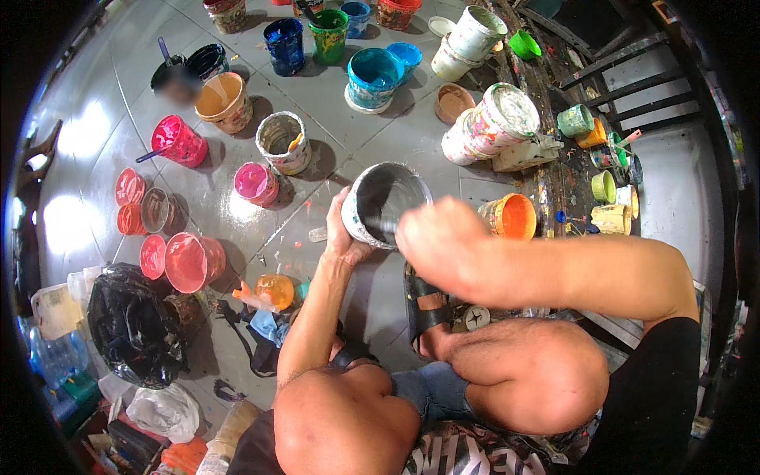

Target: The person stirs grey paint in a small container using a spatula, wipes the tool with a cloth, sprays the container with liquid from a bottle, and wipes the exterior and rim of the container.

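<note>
Tilted between my knees and the paint pots is a white, paint-smeared bucket with a dark grey inside. My left hand grips it around its left side and underneath. My right hand, blurred by motion, is closed on a pale flat stirrer that reaches into the bucket. What lies at the bottom of the bucket is hard to make out. An orange paint cup stands just beyond my right hand. A magenta cup and a stained white bucket with a yellow-handled tool stand ahead to the left.
Many coloured paint cups stand on the tiled floor, including a teal one. Stacked white buckets stand by a stained wooden plank at right. Black bags, plastic containers and an orange bottle lie at left.
</note>
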`<state>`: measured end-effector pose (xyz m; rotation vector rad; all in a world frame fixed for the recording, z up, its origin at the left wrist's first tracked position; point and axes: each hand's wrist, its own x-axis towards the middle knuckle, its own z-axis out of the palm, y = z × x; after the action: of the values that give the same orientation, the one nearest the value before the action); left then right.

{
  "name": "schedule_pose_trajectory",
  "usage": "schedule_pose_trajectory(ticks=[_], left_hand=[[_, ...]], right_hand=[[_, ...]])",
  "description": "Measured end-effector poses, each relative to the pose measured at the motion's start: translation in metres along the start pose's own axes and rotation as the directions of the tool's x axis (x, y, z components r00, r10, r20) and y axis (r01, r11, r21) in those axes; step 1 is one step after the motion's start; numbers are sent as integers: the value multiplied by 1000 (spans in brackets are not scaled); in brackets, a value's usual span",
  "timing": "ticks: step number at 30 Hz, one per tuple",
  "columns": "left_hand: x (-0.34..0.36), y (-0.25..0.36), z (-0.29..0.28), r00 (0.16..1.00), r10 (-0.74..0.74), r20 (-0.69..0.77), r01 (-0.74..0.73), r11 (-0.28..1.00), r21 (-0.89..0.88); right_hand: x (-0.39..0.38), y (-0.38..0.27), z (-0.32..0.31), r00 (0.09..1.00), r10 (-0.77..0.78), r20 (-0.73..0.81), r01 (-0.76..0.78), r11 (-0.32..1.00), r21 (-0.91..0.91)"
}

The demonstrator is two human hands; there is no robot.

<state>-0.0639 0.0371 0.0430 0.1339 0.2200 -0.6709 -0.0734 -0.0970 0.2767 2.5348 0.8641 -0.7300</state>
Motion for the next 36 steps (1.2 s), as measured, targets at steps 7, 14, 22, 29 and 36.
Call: schedule_pose_trajectory(ticks=[7,14,22,29,36], left_hand=[[0,-5,-6,992,-119,33,120,991,-61],[-6,3,5,997,-75,-36,75,997,-6],[-6,12,-4,993,-44,-107,45,999,6],[-17,10,9,966,-7,-260,47,988,149],[-13,13,6,958,136,-253,-115,989,97]], right_hand=[[-1,39,32,953,-12,-302,-1,999,-43],[-20,29,29,956,-170,-241,167,985,-32],[6,0,4,994,-105,-8,105,994,-5],[-3,30,-11,989,-27,-149,-6,976,-220],[34,69,7,987,134,-86,-140,987,-73]])
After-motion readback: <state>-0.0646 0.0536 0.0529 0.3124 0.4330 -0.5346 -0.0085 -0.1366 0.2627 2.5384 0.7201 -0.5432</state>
